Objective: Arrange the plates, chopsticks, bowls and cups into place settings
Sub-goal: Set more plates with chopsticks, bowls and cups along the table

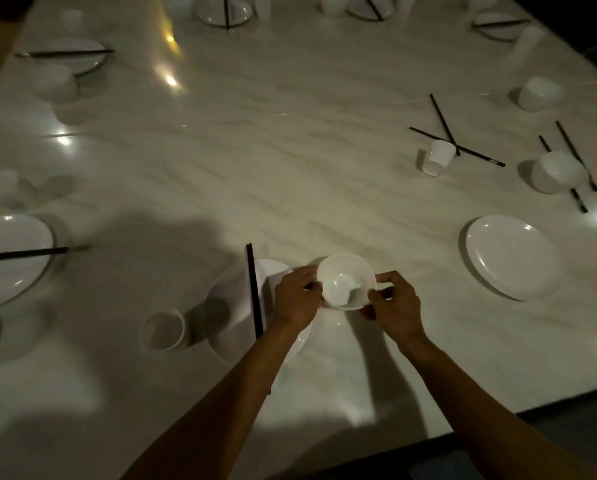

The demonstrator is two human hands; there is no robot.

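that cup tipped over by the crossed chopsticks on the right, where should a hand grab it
Grip the cup around its side wall, coming from above. It lies tilted with its mouth facing away from the camera, so the wall is the exposed part. Keep fingers clear of the crossed chopsticks touching its far side.

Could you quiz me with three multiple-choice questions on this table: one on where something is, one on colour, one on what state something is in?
1. Where is the bowl that both hands hold?
A. just right of the near plate
B. on the far edge of the table
C. on the floor

2. What colour are the chopsticks across that plate?
A. white
B. black
C. red

3. How does the cup by the crossed chopsticks lie?
A. upright
B. stacked in a bowl
C. tipped on its side

Answers: 1 A, the left hand and right hand grip it beside the plate's rim. 2 B, they look dark against the white plate. 3 C, its side rests on the table.
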